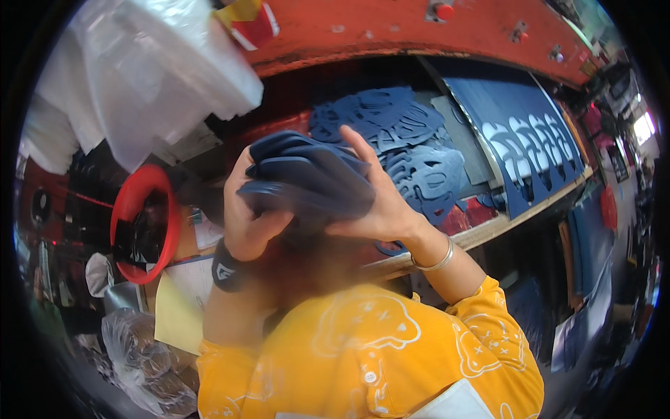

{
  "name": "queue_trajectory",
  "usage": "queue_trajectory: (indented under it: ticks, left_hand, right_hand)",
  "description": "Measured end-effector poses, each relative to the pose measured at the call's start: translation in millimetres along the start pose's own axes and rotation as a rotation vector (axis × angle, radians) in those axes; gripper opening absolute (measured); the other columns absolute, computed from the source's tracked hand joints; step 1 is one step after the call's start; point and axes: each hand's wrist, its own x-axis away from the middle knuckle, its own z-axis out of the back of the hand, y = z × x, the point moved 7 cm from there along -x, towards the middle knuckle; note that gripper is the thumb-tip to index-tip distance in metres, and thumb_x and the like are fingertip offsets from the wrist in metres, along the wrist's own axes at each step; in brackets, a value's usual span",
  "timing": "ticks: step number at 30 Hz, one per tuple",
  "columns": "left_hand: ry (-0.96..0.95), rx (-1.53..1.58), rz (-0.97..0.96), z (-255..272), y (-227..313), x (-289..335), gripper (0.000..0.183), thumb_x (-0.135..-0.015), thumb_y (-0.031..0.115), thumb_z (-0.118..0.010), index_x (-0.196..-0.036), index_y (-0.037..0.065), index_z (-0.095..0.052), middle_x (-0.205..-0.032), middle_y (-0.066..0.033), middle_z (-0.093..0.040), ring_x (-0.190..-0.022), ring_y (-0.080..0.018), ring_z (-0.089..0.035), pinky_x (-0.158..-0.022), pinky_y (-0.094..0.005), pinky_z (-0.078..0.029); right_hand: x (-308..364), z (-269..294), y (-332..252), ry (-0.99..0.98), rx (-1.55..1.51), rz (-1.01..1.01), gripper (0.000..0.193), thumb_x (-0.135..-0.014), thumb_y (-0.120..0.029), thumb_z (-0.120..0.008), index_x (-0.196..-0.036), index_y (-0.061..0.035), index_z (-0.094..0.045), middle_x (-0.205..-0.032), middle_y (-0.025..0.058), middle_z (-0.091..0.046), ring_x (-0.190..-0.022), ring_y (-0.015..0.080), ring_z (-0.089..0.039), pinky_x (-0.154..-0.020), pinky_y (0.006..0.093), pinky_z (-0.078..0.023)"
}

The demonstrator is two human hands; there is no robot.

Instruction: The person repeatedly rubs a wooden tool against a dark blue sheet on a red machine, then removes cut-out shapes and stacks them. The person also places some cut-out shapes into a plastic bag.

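Note:
Between my two hands is a stack of dark blue, curved flat pieces (307, 174), somewhat fanned out and blurred at the lower side. My left hand (243, 220) grips its left end, fingers behind the pieces and thumb in front. My right hand (387, 206) holds the right end against the palm; its thumb lies below and one finger sticks up past the edge. Just beyond the stack lies a pile of blue sheet scraps (380, 115) full of cut-out holes, with more perforated scraps (429, 174) beside my right hand.
A blue sheet (502, 94) with a row of cut-outs lies on a board at the right. Behind runs a red machine beam (370, 31) with buttons. Plastic bags (167, 70) hang at upper left, above a red round bin (171, 237). A wooden edge (488, 241) borders the work surface.

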Motion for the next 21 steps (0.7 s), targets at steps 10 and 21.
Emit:
queue_trajectory:
  ticks: [10, 21]
  left_hand:
    - [0.345, -0.623, -0.669, 73, 123, 76, 0.099, -0.07, 0.032, -0.081, -0.146, 0.002, -0.024, -0.144, -0.02, -0.038, -0.134, -0.0368, -0.038, -0.112, -0.0508, -0.03]
    - [-0.044, -0.955, 0.142, 89, -18, 96, 0.064, -0.056, 0.013, -0.089, -0.114, 0.006, -0.063, -0.105, -0.0128, -0.068, -0.095, -0.0275, -0.067, -0.084, -0.0329, -0.052]
  right_hand:
    - [-67, -58, -111, -0.313, 0.944, 0.281, 0.063, -0.06, -0.012, -0.081, -0.117, -0.0061, -0.055, -0.1, 0.0126, -0.063, -0.09, 0.033, -0.064, -0.077, 0.0388, -0.052]
    - [-10, -50, 2, -0.538, 1.045, -0.21, 0.08, -0.066, -0.023, -0.078, -0.137, -0.0089, -0.044, -0.111, 0.0094, -0.063, -0.11, 0.0297, -0.058, -0.092, 0.0433, -0.044]
